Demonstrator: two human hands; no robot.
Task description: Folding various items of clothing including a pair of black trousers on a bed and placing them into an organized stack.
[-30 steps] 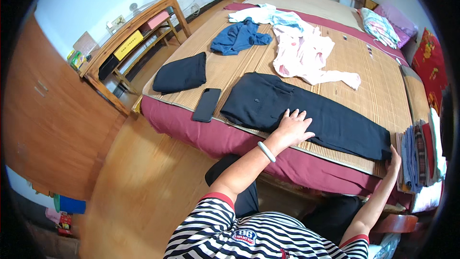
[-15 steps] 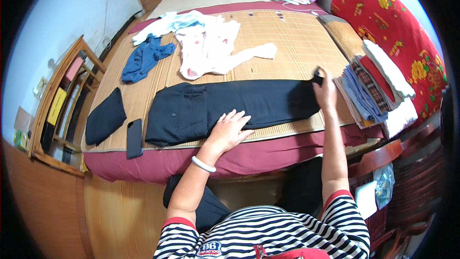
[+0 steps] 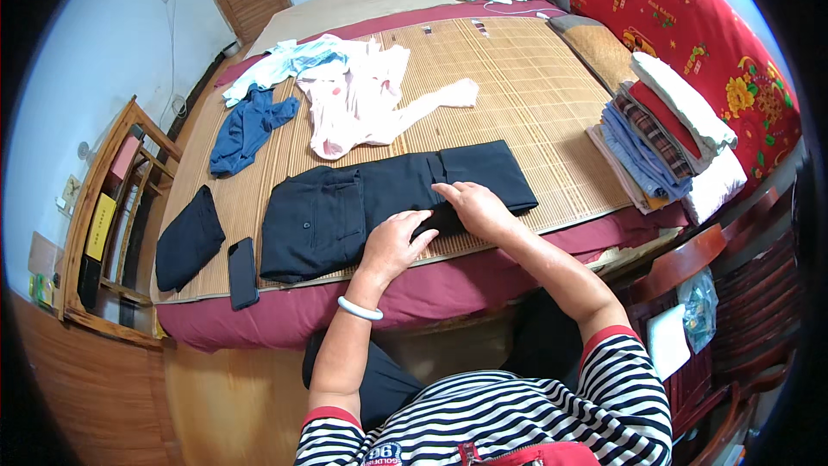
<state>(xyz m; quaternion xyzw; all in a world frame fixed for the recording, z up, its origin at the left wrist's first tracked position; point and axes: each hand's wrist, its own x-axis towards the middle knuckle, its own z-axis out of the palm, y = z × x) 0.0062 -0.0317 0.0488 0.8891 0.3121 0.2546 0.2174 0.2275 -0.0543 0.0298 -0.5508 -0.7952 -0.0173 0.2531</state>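
Black trousers [image 3: 315, 216] lie lengthwise on the bed's near side, waistband to the left, with the leg end folded back over itself toward the middle. My right hand [image 3: 474, 209] is closed on the turned-back leg end. Close beside it, my left hand [image 3: 397, 243] rests on the cloth with the thumb apart from the fingers, a pale bangle on its wrist. A phone [image 3: 242, 273] and a folded black garment [image 3: 191, 240] lie left of the trousers.
A stack of folded clothes [image 3: 651, 151] stands at the right on the bamboo mat [image 3: 526, 78]. Toward the far left lie a pale pink garment [image 3: 349, 112], a dark blue one [image 3: 248, 134] and a light blue one [image 3: 289, 65]. A wooden chair [image 3: 677, 263] stands at the near right.
My right hand has brought the leg end from the right to the middle, folding the trousers shorter. My left hand has stayed on the cloth. The whole view has shifted slightly.
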